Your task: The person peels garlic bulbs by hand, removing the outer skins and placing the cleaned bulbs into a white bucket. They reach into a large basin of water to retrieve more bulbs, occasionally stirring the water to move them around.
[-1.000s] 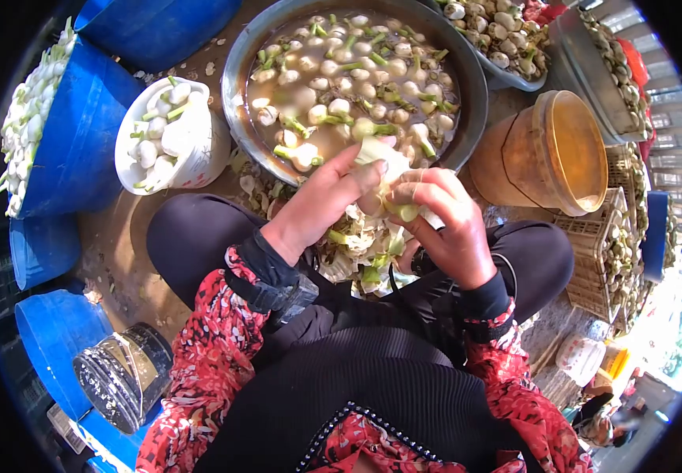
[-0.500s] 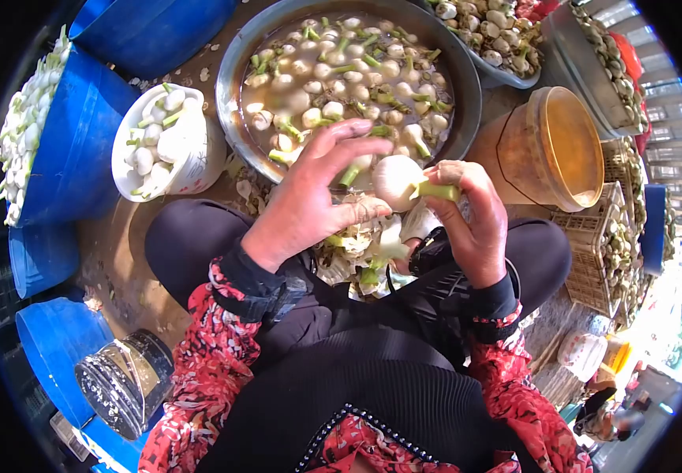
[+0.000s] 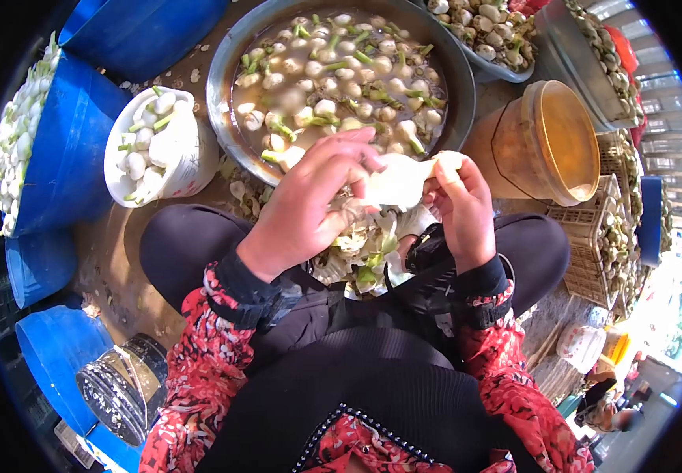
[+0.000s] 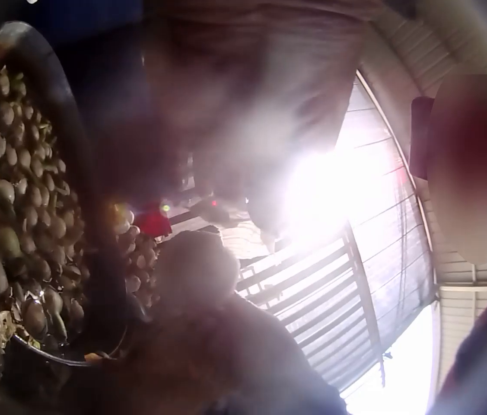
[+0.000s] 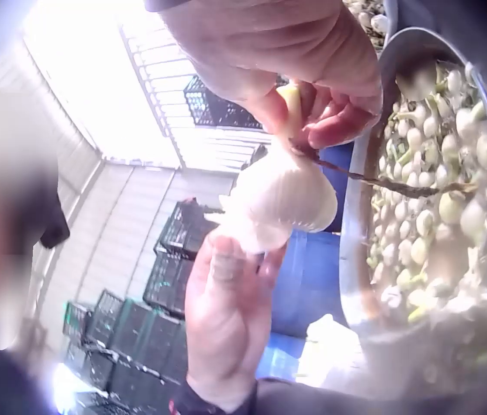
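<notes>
A white bulb [image 3: 398, 183] is held over my lap between both hands. My left hand [image 3: 360, 177] curls over its left side, fingers on the skin. From the right, my right hand [image 3: 439, 169] pinches the stem end. In the right wrist view the bulb [image 5: 282, 199] hangs below my right hand's fingertips [image 5: 299, 104], with my left hand's fingers [image 5: 226, 259] at its loose skin underneath. A heap of peeled skins and green trimmings [image 3: 364, 252] lies on my lap. The left wrist view is blurred and glare-filled.
A metal basin [image 3: 218, 94] of water with several floating bulbs sits just ahead. A white bowl [image 3: 195, 169] of peeled bulbs stands to its left, beside blue tubs [image 3: 80, 142]. An orange bucket [image 3: 546, 142] and crates [image 3: 601, 260] are right; a tin can [image 3: 120, 386] is lower left.
Half a second ago my left hand was spread open off the bulb while the right held it by the stem. My left hand has now closed back over the bulb.
</notes>
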A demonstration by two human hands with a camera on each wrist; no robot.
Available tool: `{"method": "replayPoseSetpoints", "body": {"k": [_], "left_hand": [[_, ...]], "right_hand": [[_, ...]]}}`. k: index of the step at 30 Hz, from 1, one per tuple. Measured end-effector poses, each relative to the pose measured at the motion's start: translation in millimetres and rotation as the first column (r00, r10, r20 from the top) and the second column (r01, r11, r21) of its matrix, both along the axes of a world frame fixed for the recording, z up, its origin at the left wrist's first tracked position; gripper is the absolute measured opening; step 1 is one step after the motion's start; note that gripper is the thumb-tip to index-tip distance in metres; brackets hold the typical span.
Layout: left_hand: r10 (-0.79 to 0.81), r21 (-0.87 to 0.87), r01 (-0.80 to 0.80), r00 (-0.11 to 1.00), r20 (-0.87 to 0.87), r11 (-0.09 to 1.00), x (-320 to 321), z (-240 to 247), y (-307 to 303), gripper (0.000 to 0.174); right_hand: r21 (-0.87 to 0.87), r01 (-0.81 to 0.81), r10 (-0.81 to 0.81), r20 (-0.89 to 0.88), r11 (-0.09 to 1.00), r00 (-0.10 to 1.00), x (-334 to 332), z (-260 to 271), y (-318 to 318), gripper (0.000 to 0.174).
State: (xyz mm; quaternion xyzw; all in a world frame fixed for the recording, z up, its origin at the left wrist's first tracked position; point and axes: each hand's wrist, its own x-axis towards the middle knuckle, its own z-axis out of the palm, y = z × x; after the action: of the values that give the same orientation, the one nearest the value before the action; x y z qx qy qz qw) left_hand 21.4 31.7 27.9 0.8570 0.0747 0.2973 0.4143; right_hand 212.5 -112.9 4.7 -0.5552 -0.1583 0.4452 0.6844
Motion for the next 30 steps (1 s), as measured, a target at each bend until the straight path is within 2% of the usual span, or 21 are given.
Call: {"method": "replayPoseSetpoints", "body": {"k": [2, 3, 4, 6, 7, 8, 10, 11, 13, 15, 16, 17, 18, 19, 21, 24, 25, 26, 27, 28, 30], "left_hand": [[-0.064, -0.267, 0.079, 0.996, 0.066, 0.960, -5.6, 3.2, -2.1, 0.020], [-0.130, -0.478, 0.145, 0.989, 0.064, 0.866, -10.2, 0.0, -1.9, 0.017], [-0.134, -0.477, 0.150, 0.989, 0.069, 0.866, -11.6, 2.1, -1.4, 0.017], [-0.436, -0.657, 0.146, 0.847, -0.304, 0.740, -13.4, 8.9, 0.0, 0.018], [-0.253, -0.371, 0.148, 0.934, -0.251, 0.917, -9.9, 0.8, -5.1, 0.022], [-0.079, -0.264, 0.006, 0.960, -0.267, 0.964, -5.6, 1.1, -7.9, 0.023], [0.129, -0.249, -0.156, 0.984, -0.122, 0.956, 4.8, 6.1, -15.3, 0.024], [0.180, -0.066, -0.188, 0.977, -0.119, 0.980, 8.4, -1.4, -14.9, 0.027], [0.146, -0.057, -0.156, 0.977, -0.155, 0.986, 5.8, -8.3, -11.3, 0.027], [0.061, 0.006, -0.061, 0.970, -0.236, 0.998, 6.4, -7.7, -10.3, 0.021], [0.057, 0.003, -0.058, 0.971, -0.234, 0.998, 5.2, -9.2, -11.9, 0.021], [-0.025, 0.026, 0.034, 0.959, -0.284, 0.999, 3.0, -12.0, -14.8, 0.018], [-0.106, 0.045, 0.128, 0.938, -0.331, 0.991, 1.0, -15.3, -17.5, 0.017], [-0.201, -0.081, 0.185, 0.930, -0.309, 0.979, -2.9, -19.9, -19.6, 0.018], [-0.269, -0.272, 0.148, 0.831, -0.488, 0.951, -12.1, -26.0, -18.8, 0.021], [-0.219, -0.274, 0.064, 0.781, -0.585, 0.960, -3.7, -30.3, -21.0, 0.022], [-0.083, -0.458, -0.095, 0.932, -0.352, 0.884, 6.8, -32.8, -27.8, 0.026], [0.129, -0.647, -0.181, 0.983, -0.127, 0.741, 14.7, -32.5, -31.9, 0.033], [0.171, -0.638, -0.193, 0.981, -0.097, 0.746, 19.5, -26.8, -29.3, 0.046], [0.180, -0.637, -0.201, 0.979, -0.099, 0.744, 18.0, -23.5, -25.3, 0.046], [0.216, -0.341, -0.327, 0.921, -0.325, 0.881, 14.9, -21.1, -18.5, 0.032]], "right_hand": [[-0.020, 0.057, -0.054, 0.133, 0.998, 0.990, 5.0, -1.3, 0.2, 0.013], [-0.022, 0.065, -0.061, 0.137, 0.998, 0.989, 6.0, -0.4, -1.5, 0.013], [-0.036, 0.126, -0.118, 0.172, 0.991, 0.978, 7.5, 0.5, -2.2, 0.014], [-0.045, 0.181, -0.168, 0.209, 0.982, 0.963, 6.4, 3.0, -0.6, 0.015], [-0.028, 0.155, -0.137, 0.341, 0.987, 0.930, -0.1, 5.7, 0.4, 0.016], [-0.015, 0.130, -0.108, 0.463, 0.991, 0.880, -6.6, 7.6, 0.7, 0.017], [-0.079, 0.098, -0.035, 0.575, 0.992, 0.818, -14.8, 11.8, 0.5, 0.024], [-0.067, 0.081, -0.019, 0.643, 0.994, 0.766, -17.1, 11.0, 0.7, 0.024], [-0.050, 0.060, -0.007, 0.705, 0.997, 0.709, -18.1, 8.4, 3.9, 0.025], [-0.020, 0.044, -0.008, 0.830, 0.999, 0.558, -13.6, 1.1, 4.3, 0.024], [-0.022, 0.047, -0.008, 0.831, 0.999, 0.556, -10.2, -1.3, 3.1, 0.024], [-0.036, 0.114, -0.066, 0.624, 0.993, 0.779, -5.1, -3.0, 2.0, 0.023], [-0.068, 0.175, -0.139, 0.362, 0.982, 0.922, 1.7, -3.9, 0.9, 0.022], [-0.073, 0.214, -0.205, 0.118, 0.974, 0.972, 10.8, -3.9, -1.2, 0.024], [-0.089, 0.228, -0.235, -0.071, 0.970, 0.969, 16.9, 0.8, -6.9, 0.020], [0.014, 0.090, -0.083, -0.273, 0.996, 0.959, 16.3, -10.0, -13.4, 0.018], [0.066, 0.064, -0.041, -0.302, 0.996, 0.953, 14.6, -14.5, -13.7, 0.013], [0.071, 0.052, -0.028, -0.307, 0.996, 0.951, 10.2, -15.3, -12.4, 0.013], [0.058, -0.020, 0.037, -0.308, 0.998, 0.951, 5.8, -15.5, -11.6, 0.015], [0.040, -0.091, 0.099, -0.308, 0.995, 0.946, 2.2, -15.0, -12.2, 0.019], [-0.001, -0.103, 0.093, -0.432, 0.995, 0.897, -6.1, -10.5, -13.1, 0.029]]}}
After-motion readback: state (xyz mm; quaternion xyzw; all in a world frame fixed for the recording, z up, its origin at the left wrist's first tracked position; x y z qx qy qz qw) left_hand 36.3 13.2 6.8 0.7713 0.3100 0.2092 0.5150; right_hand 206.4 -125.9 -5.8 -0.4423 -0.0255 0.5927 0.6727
